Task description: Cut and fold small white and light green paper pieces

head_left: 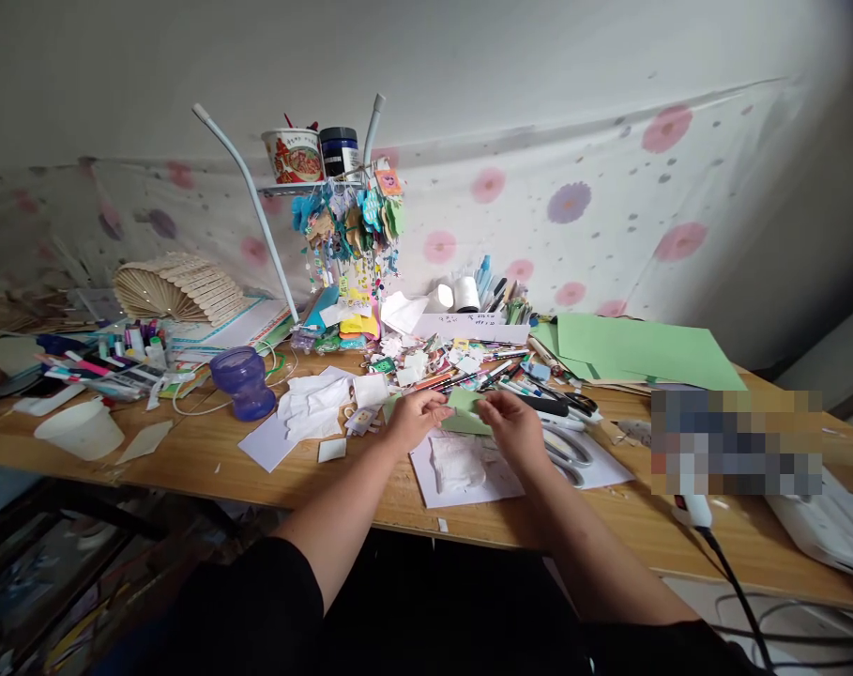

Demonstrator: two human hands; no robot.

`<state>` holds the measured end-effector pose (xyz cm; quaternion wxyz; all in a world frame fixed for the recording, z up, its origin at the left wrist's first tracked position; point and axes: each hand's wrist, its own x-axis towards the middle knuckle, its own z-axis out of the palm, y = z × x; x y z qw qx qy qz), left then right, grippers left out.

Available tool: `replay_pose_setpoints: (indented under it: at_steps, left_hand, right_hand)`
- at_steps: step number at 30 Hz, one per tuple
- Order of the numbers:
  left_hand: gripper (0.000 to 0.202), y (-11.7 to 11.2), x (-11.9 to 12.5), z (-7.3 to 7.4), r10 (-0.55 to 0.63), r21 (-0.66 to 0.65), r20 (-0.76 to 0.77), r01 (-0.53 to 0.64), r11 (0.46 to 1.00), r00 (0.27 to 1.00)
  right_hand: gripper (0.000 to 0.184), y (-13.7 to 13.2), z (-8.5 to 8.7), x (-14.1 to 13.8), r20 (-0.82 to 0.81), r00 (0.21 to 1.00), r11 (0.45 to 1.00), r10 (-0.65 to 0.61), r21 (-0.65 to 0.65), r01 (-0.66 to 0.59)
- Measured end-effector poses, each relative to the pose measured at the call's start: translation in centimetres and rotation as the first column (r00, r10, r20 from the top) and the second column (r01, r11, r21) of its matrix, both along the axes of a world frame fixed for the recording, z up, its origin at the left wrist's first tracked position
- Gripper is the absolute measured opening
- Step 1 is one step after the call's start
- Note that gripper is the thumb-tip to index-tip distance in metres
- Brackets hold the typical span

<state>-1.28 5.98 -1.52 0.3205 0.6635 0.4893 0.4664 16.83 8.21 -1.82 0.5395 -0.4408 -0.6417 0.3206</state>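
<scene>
- In the head view, a small piece of green paper (466,410) lies between the two hands, above the worktop (187,469) and in from the middle of its front edge; it spans the gap from one set of fingertips to the other.
- The left hand (418,420) has its thumb and forefinger drawn together at the paper's left end, with hardly any gap showing; they pinch it there.
- The right hand (514,429) has its fingers curled in, thumb against forefinger, nipping the paper's right end; the remaining fingers fold toward the palm.
- Just below the hands, toward the front edge, a white sheet (426,490) carries a crumpled white piece (458,462); grey loop handles (571,446) rest just right of the right hand.
- Left of the left hand lie a heap of white pieces (313,406) and a purple cup (243,385); a white tub (81,430) stands near the front edge, farther left; larger green sheets (644,347) lie toward the back edge, on the right.
</scene>
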Motion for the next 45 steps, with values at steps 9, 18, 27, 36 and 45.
replay_pose_setpoints:
  at_steps: [9,18,27,36,45]
  left_hand:
    - [0.017,-0.8,0.2,0.4,0.066,0.23,-0.727,0.153,0.961,0.683]
    - [0.016,-0.8,0.1,0.6,0.296,0.295,-0.657,-0.124,0.947,0.694]
    - [0.032,-0.3,0.5,0.8,-0.122,-0.137,0.307,0.17,0.976,0.944]
    - [0.051,-0.7,0.6,1.3,-0.142,-0.14,0.326,0.196,0.971,0.935]
    - [0.051,-0.9,0.5,1.4,-0.14,-0.158,0.352,0.206,0.966,0.926]
  right_hand:
    - [0.03,0.8,-0.2,1.5,-0.328,0.928,0.983,-0.176,-0.112,0.146]
    - [0.028,0.0,-0.2,0.4,-0.328,0.945,0.993,-0.013,-0.119,-0.028]
    - [0.025,-0.8,-0.1,-0.9,-0.215,0.971,0.989,0.105,-0.081,-0.125]
    - [0.024,-0.6,-0.6,-0.6,-0.164,0.98,0.99,0.112,-0.071,-0.124]
    - [0.034,-0.6,-0.7,-0.4,-0.14,0.981,0.986,0.136,-0.072,-0.147]
